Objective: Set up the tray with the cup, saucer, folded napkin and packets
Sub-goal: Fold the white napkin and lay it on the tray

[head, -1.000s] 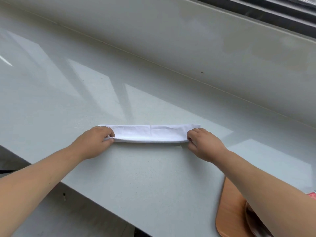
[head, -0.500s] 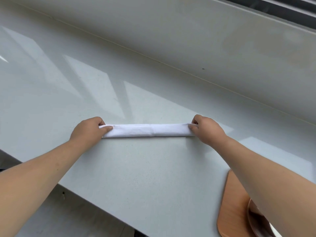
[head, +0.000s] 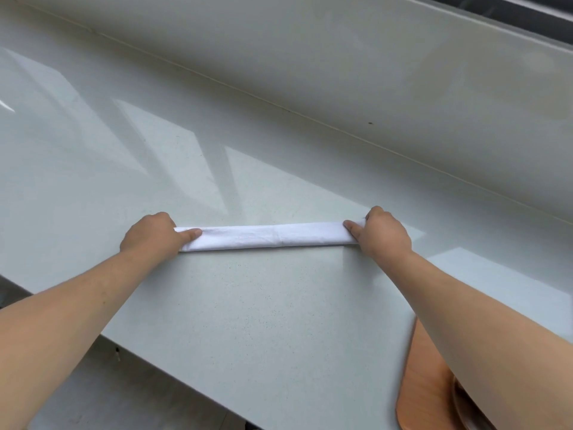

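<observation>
left hand [head: 152, 234] pinches napkin [head: 266, 236] end | right hand [head: 384, 235] pinches other end

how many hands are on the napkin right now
2. The left hand pinches the left end of the napkin. The right hand pinches its right end. The napkin lies folded into a long strip on the counter.

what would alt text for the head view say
The left hand and right hand hold the ends of a white napkin folded into a long narrow strip on a pale countertop. Part of a wooden tray shows at lower right.
</observation>
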A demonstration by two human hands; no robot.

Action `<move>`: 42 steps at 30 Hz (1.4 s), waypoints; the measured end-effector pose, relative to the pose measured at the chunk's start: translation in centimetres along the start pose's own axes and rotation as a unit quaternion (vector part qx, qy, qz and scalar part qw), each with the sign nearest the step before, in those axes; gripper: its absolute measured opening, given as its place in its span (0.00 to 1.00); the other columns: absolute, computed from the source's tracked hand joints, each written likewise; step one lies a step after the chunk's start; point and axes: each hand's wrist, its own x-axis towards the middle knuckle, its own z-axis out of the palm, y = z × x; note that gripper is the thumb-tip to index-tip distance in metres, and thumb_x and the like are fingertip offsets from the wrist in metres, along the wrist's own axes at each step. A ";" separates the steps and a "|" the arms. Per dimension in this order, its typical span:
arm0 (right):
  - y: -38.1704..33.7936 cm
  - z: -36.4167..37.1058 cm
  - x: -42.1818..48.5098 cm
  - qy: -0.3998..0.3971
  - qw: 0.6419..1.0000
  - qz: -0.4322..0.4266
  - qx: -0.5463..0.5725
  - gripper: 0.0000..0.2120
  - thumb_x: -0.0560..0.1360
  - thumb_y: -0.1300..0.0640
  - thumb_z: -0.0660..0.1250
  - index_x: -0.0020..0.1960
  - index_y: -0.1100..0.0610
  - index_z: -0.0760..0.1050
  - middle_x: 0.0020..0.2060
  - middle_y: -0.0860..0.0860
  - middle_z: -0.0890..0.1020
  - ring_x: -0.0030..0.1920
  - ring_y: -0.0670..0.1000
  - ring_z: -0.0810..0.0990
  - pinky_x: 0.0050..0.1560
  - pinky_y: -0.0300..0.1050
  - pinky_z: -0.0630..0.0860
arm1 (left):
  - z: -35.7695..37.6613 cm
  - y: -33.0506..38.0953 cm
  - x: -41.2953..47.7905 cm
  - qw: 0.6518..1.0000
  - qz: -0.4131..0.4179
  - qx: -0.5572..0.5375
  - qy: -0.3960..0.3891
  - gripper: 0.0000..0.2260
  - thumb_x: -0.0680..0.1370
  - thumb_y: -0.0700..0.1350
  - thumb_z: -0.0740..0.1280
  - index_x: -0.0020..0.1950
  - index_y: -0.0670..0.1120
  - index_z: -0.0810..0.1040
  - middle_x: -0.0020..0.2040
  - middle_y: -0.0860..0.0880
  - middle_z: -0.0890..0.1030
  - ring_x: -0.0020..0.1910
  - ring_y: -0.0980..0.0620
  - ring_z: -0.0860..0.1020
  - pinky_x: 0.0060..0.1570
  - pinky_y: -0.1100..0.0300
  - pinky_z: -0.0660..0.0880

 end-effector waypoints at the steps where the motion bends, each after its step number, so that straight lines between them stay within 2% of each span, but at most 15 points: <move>1: 0.0 0.0 -0.1 -0.008 1.000 -0.001 0.006 0.27 0.77 0.36 0.66 0.60 0.58 0.73 0.54 0.55 0.79 0.54 0.60 0.78 0.46 0.49 0.72 | -0.2 0.2 0.0 1.000 0.002 -0.005 -0.009 0.24 0.75 0.67 0.69 0.53 0.47 0.75 0.51 0.48 0.77 0.49 0.43 0.77 0.44 0.53 0.73; 4: 0.0 -0.2 -0.3 -0.030 0.998 -0.001 0.055 0.21 0.77 0.41 0.67 0.57 0.58 0.75 0.53 0.55 0.79 0.53 0.59 0.78 0.46 0.48 0.72 | -0.8 1.1 -0.2 0.999 0.004 -0.019 -0.034 0.20 0.76 0.62 0.69 0.53 0.45 0.76 0.50 0.49 0.78 0.49 0.44 0.77 0.43 0.53 0.70; 8: 0.5 -0.8 -1.0 -0.014 0.994 -0.004 0.109 0.14 0.78 0.45 0.66 0.51 0.56 0.74 0.51 0.54 0.78 0.53 0.59 0.77 0.45 0.47 0.71 | -1.5 2.2 -0.8 0.997 0.009 -0.060 -0.036 0.12 0.75 0.53 0.70 0.43 0.46 0.73 0.42 0.47 0.79 0.39 0.46 0.75 0.35 0.55 0.66; 11: 1.1 -0.9 -1.6 -0.002 0.991 -0.010 0.137 0.14 0.80 0.45 0.65 0.52 0.57 0.74 0.52 0.54 0.76 0.53 0.59 0.76 0.49 0.50 0.73 | -1.9 2.8 -1.2 0.992 0.004 -0.121 -0.036 0.11 0.74 0.46 0.70 0.40 0.47 0.68 0.39 0.46 0.75 0.36 0.44 0.73 0.36 0.55 0.64; 14: 1.7 -1.2 -1.9 0.014 0.981 -0.013 0.194 0.13 0.80 0.46 0.65 0.49 0.56 0.71 0.50 0.51 0.75 0.43 0.52 0.77 0.40 0.45 0.70 | -2.3 3.9 -2.1 0.977 0.009 -0.213 0.000 0.06 0.72 0.40 0.66 0.42 0.47 0.70 0.42 0.44 0.79 0.39 0.40 0.81 0.37 0.54 0.69; 16: 1.9 -1.4 -2.2 0.019 0.971 -0.004 0.237 0.12 0.80 0.47 0.65 0.47 0.55 0.70 0.47 0.49 0.74 0.33 0.44 0.75 0.31 0.40 0.66 | -2.7 5.4 -3.1 0.967 0.041 -0.248 0.036 0.06 0.69 0.43 0.66 0.44 0.49 0.73 0.44 0.45 0.80 0.41 0.42 0.80 0.37 0.54 0.72; 19: 2.6 -1.5 -2.7 0.003 0.951 0.019 0.310 0.11 0.79 0.50 0.67 0.48 0.56 0.70 0.42 0.50 0.75 0.28 0.44 0.75 0.27 0.39 0.67 | -2.8 8.7 -5.1 0.941 0.083 -0.328 0.026 0.11 0.65 0.47 0.66 0.47 0.53 0.75 0.45 0.50 0.80 0.42 0.44 0.80 0.41 0.50 0.79; 22: 3.1 -1.7 -3.4 -0.015 0.924 0.029 0.381 0.08 0.77 0.54 0.68 0.49 0.57 0.71 0.40 0.50 0.75 0.34 0.51 0.75 0.32 0.43 0.70 | -2.7 12.6 -7.1 0.918 0.132 -0.374 -0.005 0.13 0.64 0.48 0.66 0.48 0.57 0.75 0.45 0.53 0.79 0.39 0.48 0.79 0.39 0.52 0.79; 24: 3.4 -1.8 -3.7 -0.015 0.918 0.023 0.396 0.06 0.76 0.56 0.67 0.48 0.56 0.71 0.38 0.50 0.75 0.35 0.51 0.72 0.33 0.43 0.68 | -3.2 15.1 -7.9 0.909 0.154 -0.387 -0.006 0.13 0.65 0.48 0.67 0.48 0.58 0.75 0.45 0.54 0.78 0.37 0.50 0.79 0.36 0.55 0.77; 28: 3.8 -2.3 -4.2 -0.037 0.901 0.015 0.433 0.06 0.75 0.56 0.68 0.46 0.54 0.71 0.40 0.50 0.76 0.36 0.52 0.74 0.35 0.45 0.72 | -3.3 19.8 -9.2 0.876 0.163 -0.448 -0.068 0.13 0.72 0.38 0.70 0.52 0.53 0.76 0.45 0.48 0.78 0.30 0.56 0.78 0.27 0.64 0.76; 30: 4.1 -2.5 -4.6 -0.061 0.881 0.015 0.469 0.07 0.73 0.56 0.69 0.47 0.55 0.72 0.42 0.51 0.77 0.39 0.52 0.77 0.38 0.46 0.77 | -2.6 22.2 -10.6 0.868 0.180 -0.448 -0.114 0.14 0.74 0.36 0.70 0.56 0.49 0.76 0.45 0.46 0.77 0.32 0.53 0.78 0.30 0.62 0.78; 33: 4.8 -2.8 -4.9 -0.090 0.848 0.020 0.521 0.12 0.67 0.55 0.68 0.49 0.56 0.73 0.46 0.53 0.77 0.44 0.53 0.79 0.43 0.47 0.83 | -0.6 25.5 -12.9 0.856 0.232 -0.438 -0.146 0.14 0.74 0.36 0.71 0.55 0.49 0.76 0.44 0.47 0.78 0.29 0.53 0.79 0.32 0.59 0.81; 37: 6.4 -3.1 -4.6 -0.121 0.817 0.047 0.562 0.10 0.72 0.59 0.68 0.54 0.57 0.75 0.56 0.61 0.81 0.53 0.60 0.84 0.50 0.53 0.84 | 2.8 28.9 -15.1 0.864 0.275 -0.381 -0.182 0.14 0.73 0.41 0.72 0.54 0.56 0.75 0.48 0.51 0.78 0.33 0.54 0.81 0.42 0.52 0.85; 40: 7.5 -3.5 -4.4 -0.147 0.792 0.064 0.589 0.07 0.72 0.55 0.66 0.48 0.58 0.76 0.51 0.61 0.86 0.52 0.64 0.86 0.55 0.58 0.84 | 5.4 30.6 -15.6 0.873 0.278 -0.344 -0.207 0.16 0.73 0.43 0.72 0.58 0.54 0.74 0.51 0.51 0.79 0.42 0.48 0.83 0.48 0.47 0.84; 42: 8.2 -3.5 -4.2 -0.182 0.772 0.058 0.606 0.11 0.75 0.52 0.65 0.45 0.60 0.79 0.46 0.60 0.88 0.49 0.64 0.87 0.57 0.58 0.83 | 6.7 31.1 -15.6 0.876 0.283 -0.322 -0.220 0.19 0.73 0.45 0.72 0.61 0.54 0.73 0.52 0.53 0.79 0.44 0.52 0.82 0.45 0.55 0.82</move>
